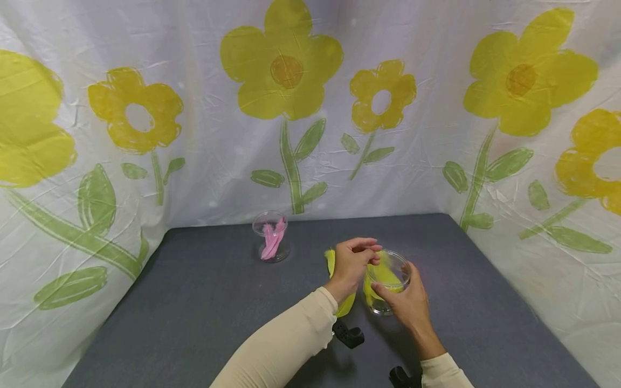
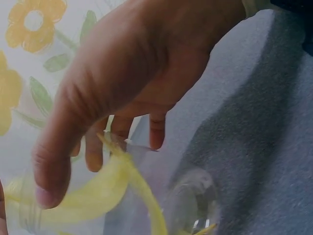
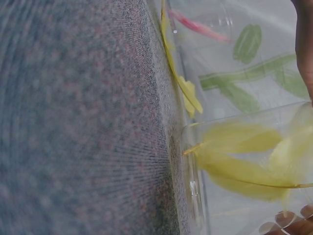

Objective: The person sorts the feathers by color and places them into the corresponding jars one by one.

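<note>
My right hand (image 1: 411, 302) grips a clear plastic cup (image 1: 380, 308), thumb on the near side below the rim. Yellow feathers (image 1: 390, 276) stand inside it; the right wrist view shows several of these feathers (image 3: 239, 169) through the wall. Over the cup's mouth hovers my left hand (image 1: 350, 265), fingers loosely bent. In the left wrist view, no feather is pinched between the thumb and fingers of that left hand (image 2: 122, 68). Beneath the left wrist, more yellow feather (image 1: 346, 306) lies on the table, partly hidden by the hand.
A second clear cup (image 1: 261, 217) holding pink feathers (image 1: 273, 241) stands at the back left of the dark grey table (image 1: 204, 302). A white curtain (image 1: 208, 178) printed with yellow flowers surrounds the table. Black devices (image 1: 350, 335) are worn at the wrists.
</note>
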Demonstrator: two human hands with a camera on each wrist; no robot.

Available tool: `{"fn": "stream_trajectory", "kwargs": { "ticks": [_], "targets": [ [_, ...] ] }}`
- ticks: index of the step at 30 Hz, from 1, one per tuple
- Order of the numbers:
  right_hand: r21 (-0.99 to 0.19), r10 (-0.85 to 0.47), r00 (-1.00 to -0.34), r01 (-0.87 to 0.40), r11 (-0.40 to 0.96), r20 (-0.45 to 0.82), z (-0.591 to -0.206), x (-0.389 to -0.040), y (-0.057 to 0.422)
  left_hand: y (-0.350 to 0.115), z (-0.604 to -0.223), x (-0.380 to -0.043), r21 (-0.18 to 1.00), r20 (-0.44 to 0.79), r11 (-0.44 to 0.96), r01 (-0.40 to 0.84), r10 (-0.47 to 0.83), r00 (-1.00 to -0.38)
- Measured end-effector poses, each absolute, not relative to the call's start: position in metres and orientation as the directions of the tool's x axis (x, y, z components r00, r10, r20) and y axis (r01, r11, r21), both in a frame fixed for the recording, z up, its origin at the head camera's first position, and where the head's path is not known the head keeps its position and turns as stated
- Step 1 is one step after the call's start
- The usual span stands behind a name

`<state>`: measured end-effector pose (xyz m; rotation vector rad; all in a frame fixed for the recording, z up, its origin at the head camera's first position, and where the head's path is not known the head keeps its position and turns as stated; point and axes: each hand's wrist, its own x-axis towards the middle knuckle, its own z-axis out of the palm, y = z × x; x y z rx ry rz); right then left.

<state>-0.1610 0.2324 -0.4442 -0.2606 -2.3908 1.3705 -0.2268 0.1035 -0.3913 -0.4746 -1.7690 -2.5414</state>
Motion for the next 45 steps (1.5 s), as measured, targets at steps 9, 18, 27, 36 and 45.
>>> {"fn": "stream_trajectory", "kwargs": {
  "ticks": [9, 18, 27, 36, 45],
  "targets": [
    [-0.864, 0.336, -0.910, -0.046, 0.502, 0.244, -0.444, -0.162, 0.235, 0.104, -0.387, -0.225, 0.963, 0.126, -0.261, 0.062, 0.235, -0.964],
    [-0.857, 0.332, -0.909, -0.048, 0.513, 0.250, -0.445, -0.161, 0.234, 0.101, -0.391, -0.227, 0.966, 0.119, -0.254, 0.044, 0.287, -0.951],
    [-0.856, 0.346, -0.904, -0.040, 0.516, 0.251, -0.444, -0.162, 0.233, 0.096, -0.394, -0.230, 0.947, 0.148, -0.315, 0.069, 0.234, -0.961],
    [-0.853, 0.345, -0.908, -0.026, 0.520, 0.238, -0.441, -0.160, 0.232, 0.086, -0.394, -0.235, 0.936, 0.187, -0.332, 0.117, 0.189, -0.964],
    [-0.857, 0.341, -0.907, -0.042, 0.513, 0.249, -0.441, -0.160, 0.232, 0.070, -0.393, -0.248, 0.928, 0.175, -0.358, 0.108, 0.162, -0.971]
  ]
}}
